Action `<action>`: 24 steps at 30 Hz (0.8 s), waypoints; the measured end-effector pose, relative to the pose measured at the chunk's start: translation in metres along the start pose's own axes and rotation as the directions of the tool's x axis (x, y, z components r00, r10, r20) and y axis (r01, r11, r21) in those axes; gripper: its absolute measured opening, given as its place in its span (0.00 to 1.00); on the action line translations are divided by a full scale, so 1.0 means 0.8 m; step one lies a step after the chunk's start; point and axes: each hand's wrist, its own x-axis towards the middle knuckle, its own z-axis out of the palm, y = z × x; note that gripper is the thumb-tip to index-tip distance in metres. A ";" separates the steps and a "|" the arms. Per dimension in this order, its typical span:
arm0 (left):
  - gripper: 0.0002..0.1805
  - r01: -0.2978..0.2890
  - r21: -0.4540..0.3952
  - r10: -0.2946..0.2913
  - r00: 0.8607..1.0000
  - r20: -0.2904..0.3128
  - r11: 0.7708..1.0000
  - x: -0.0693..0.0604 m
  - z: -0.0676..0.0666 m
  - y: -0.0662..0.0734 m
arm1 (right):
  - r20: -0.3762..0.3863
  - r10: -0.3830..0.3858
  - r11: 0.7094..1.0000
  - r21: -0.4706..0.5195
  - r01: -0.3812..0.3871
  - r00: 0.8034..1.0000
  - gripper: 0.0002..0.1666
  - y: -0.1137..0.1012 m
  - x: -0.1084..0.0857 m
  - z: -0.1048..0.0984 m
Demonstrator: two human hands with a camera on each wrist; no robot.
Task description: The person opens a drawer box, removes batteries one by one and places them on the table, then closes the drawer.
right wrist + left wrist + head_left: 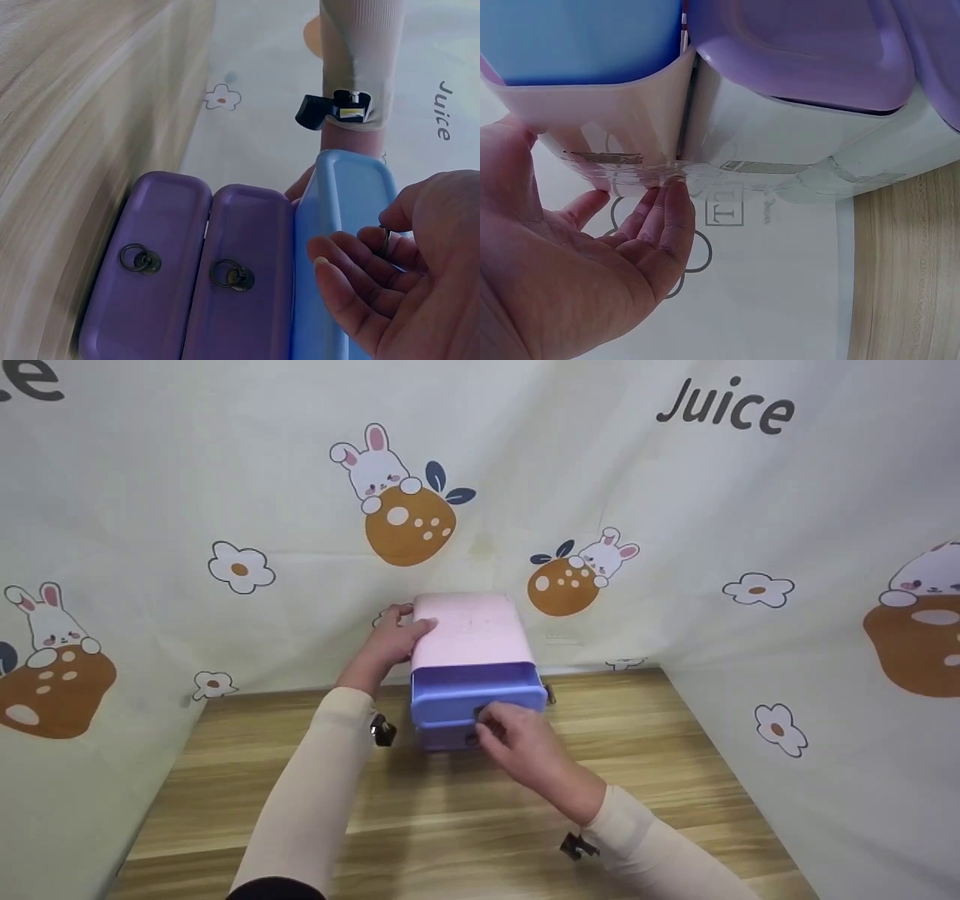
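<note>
One blue drawer point(448, 708) ajar, ring point(386, 241) between right fingers point(406, 211)

The right hand's fingers point(498, 714) are at the front of the top drawer point(442, 706), at its ring pull point(386, 241). Behind them the drawer juts from the top casing point(472, 630). Beneath them sit two lower drawers point(247, 315), one above the other. Farther back and to their left, the left hand's fingers point(394, 619) touch the casing's left side. The surface point(645, 742) spreads below both hands' fingers; cloth point(300, 495) hangs beyond them and on either side.
</note>
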 end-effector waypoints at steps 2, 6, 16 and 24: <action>0.47 0.002 0.002 -0.002 1.000 0.000 1.000 0.000 0.000 0.000 | 0.000 0.006 1.000 0.004 -0.006 1.000 0.02 0.000 0.001 0.000; 0.49 0.013 0.018 -0.013 1.000 -0.002 1.000 0.000 0.000 0.001 | 0.002 0.015 1.000 0.010 -0.015 1.000 0.02 0.001 0.004 0.001; 0.47 0.014 0.005 -0.014 1.000 -0.004 1.000 0.002 0.000 0.000 | -0.048 -0.024 0.999 0.020 0.025 0.999 0.03 0.008 0.011 0.006; 0.47 0.022 0.017 -0.021 1.000 -0.012 1.000 0.003 0.000 -0.001 | -0.058 -0.005 1.000 -0.006 0.004 0.998 0.03 0.012 0.019 0.009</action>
